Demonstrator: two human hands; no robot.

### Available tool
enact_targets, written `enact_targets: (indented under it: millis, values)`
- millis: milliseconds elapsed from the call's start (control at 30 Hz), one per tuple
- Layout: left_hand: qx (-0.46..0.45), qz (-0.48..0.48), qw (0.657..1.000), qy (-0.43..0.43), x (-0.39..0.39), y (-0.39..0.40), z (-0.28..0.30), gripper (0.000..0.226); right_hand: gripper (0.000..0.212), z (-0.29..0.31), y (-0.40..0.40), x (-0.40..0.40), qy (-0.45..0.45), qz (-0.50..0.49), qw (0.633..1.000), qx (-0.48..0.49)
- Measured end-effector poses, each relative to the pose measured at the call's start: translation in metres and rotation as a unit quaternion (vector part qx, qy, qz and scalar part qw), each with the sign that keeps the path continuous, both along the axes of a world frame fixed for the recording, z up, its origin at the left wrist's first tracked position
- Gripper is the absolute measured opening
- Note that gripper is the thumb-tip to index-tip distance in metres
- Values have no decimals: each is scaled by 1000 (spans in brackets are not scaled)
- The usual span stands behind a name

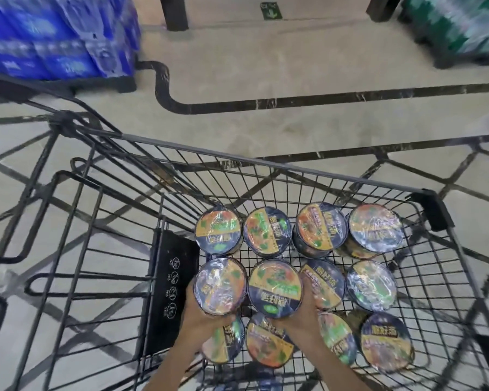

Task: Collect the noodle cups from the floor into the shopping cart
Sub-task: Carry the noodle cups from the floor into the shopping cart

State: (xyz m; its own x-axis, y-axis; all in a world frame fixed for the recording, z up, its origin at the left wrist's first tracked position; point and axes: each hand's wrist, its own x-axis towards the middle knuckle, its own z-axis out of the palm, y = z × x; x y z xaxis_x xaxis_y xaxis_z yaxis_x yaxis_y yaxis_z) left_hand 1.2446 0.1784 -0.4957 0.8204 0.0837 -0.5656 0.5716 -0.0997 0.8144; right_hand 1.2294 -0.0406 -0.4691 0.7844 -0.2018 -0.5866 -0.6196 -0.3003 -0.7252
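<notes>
A black wire shopping cart (316, 170) was seen from above on a pale tiled floor (266, 80) with dark inlaid lines; its basket was filled with round, foil-lidded noodle cups wrapped in shiny plastic, set upright in rows; four stood along the far row (295, 231), and more lay toward the near side (387, 344). Two further cups were held over the middle of the basket; the left-hand cup (220, 286) was gripped by the left hand (201, 323), fingers curled around its side; the right-hand cup (274, 287) was gripped likewise by the right hand (302, 320); the two held cups were touching. No cup was visible on the floor within view. Blue shrink-wrapped packs (57, 35) were stacked at the far left, and blurred green packs (458, 24) at the far right.

The placing step appeared to be in hand; the next move was judged to call for both cups being lowered into the remaining gaps or seated level upon the cups beneath, and released only once steady, since the slick wrapping could let them slide.
</notes>
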Motion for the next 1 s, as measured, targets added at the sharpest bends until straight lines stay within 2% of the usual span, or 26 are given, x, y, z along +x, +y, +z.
enact_targets:
  millis: [100,233,333,467,533,600,667,733,800,867,900,1000]
  values:
    - [9,-12,1000,1,-2,9,-7,143,126,9,-1,-1,6,16,1000,25]
    - [1,-28,999,-20,6,8,3,121,131,7,0,1,15,16,1000,4]
    - [13,-22,1000,-16,11,3,6,120,139,1,1,5,6,7,1000,6]
    - [45,-43,998,2,11,4,5,117,122,2,2,7,-2,18,1000,-7]
    - [70,-64,995,20,13,5,10,120,121,4,2,6,-4,27,1000,-12]
    - [123,-83,988,43,14,5,21,127,120,11,1,4,-15,43,999,-16]
    - [198,-106,974,38,10,7,32,124,116,26,1,1,-30,63,997,-27]
    - [265,-168,949,-22,3,8,53,109,105,45,-2,-5,-51,81,994,-45]
    - [326,-244,910,-75,-3,6,73,96,91,65,-8,-12,-71,105,990,-68]
    - [354,-300,871,-160,1,-1,100,84,88,93,-19,-15,-99,146,977,-119]
    - [362,-328,849,-201,6,-7,112,79,80,109,-25,-16,-118,165,968,-151]
    - [429,-388,730,-364,35,-42,172,72,64,164,-46,-19,-159,194,933,-258]
